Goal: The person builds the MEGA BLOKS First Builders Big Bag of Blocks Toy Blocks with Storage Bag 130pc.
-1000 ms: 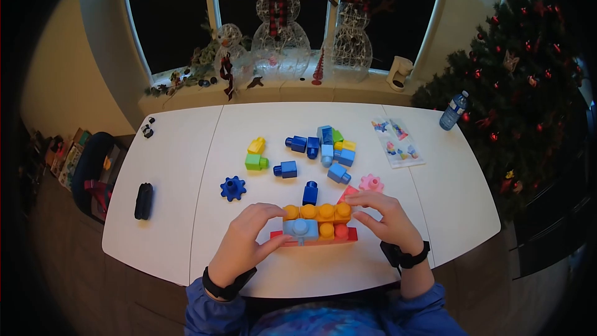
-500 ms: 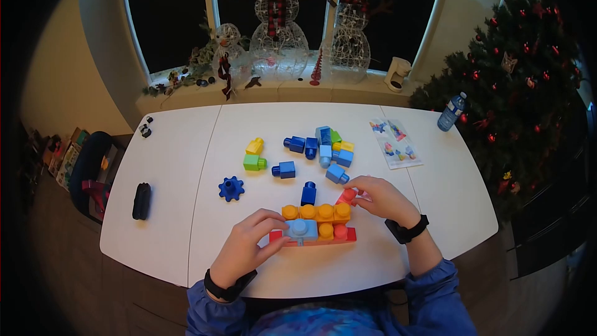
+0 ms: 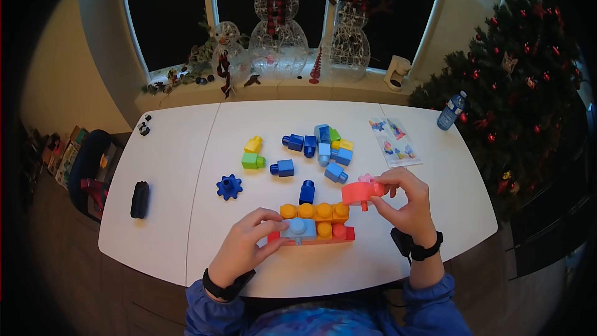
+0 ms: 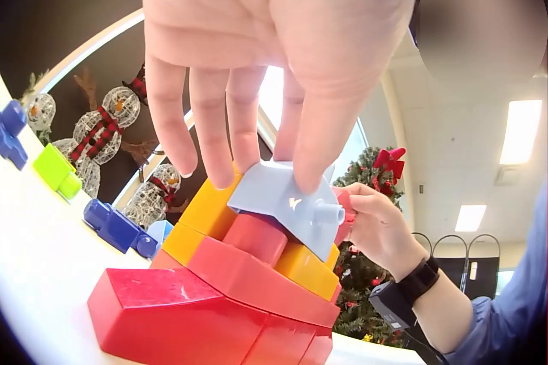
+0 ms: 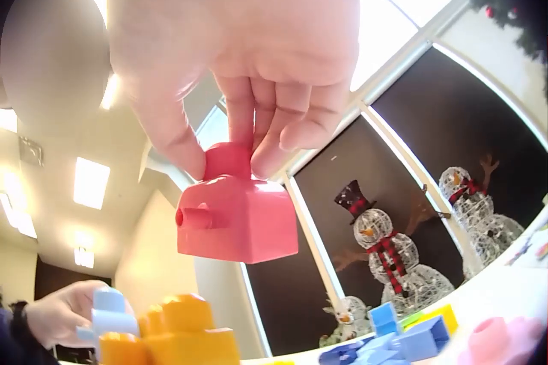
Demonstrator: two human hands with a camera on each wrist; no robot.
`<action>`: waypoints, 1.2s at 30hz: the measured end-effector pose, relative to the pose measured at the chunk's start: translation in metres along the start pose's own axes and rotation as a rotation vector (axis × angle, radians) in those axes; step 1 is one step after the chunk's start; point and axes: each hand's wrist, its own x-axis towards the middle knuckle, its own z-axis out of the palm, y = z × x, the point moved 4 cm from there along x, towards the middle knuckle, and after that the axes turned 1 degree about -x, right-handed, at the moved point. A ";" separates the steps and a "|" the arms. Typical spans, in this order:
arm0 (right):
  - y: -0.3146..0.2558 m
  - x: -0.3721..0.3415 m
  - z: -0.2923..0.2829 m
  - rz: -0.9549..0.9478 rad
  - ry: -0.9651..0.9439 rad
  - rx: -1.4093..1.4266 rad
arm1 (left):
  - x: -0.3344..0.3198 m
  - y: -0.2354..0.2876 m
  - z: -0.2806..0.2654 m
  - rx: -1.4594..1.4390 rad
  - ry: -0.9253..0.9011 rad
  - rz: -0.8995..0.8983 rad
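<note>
My left hand [image 3: 247, 246] holds a light blue block [image 3: 297, 229] with a side peg between thumb and fingers. That block sits tilted on a stack of toy building blocks, as the left wrist view shows. The stack has a red base [image 4: 163, 305] and a row of orange blocks [image 3: 314, 211] along its far side. My right hand [image 3: 407, 205] pinches a coral-pink block [image 5: 244, 219] by its round stud, in the air above the stack's right end. A short peg sticks out from that block's side. Behind it, a pink gear piece [image 3: 367, 178] is partly hidden.
Beyond the stack lie a dark blue block [image 3: 307, 191], a blue gear [image 3: 229, 186], a green block [image 3: 253, 161] and several blue blocks. A picture sheet [image 3: 395, 143] and a water bottle [image 3: 452, 111] are at the right. A black case [image 3: 140, 200] lies left.
My right hand has left the stack's right end, reached to the coral-pink block behind it and lifted that block off the table. My left hand has stayed at the light blue block.
</note>
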 end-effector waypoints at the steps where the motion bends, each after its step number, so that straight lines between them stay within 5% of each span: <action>1: -0.006 -0.002 0.001 -0.019 -0.027 0.055 | 0.000 0.000 0.000 -0.002 0.001 0.001; 9: -0.021 -0.023 0.044 -0.110 -0.238 0.014 | 0.000 0.000 0.001 0.012 0.019 0.058; 27: -0.022 -0.027 0.055 -0.164 -0.120 -0.068 | 0.000 0.000 0.001 0.021 -0.005 0.003; 31: -0.007 -0.033 0.063 -0.056 -0.188 0.083 | 0.006 0.001 -0.006 0.016 -0.038 0.022; 36: -0.006 -0.031 0.065 -0.058 -0.188 0.105 | 0.029 -0.040 -0.036 -0.034 -0.012 -0.094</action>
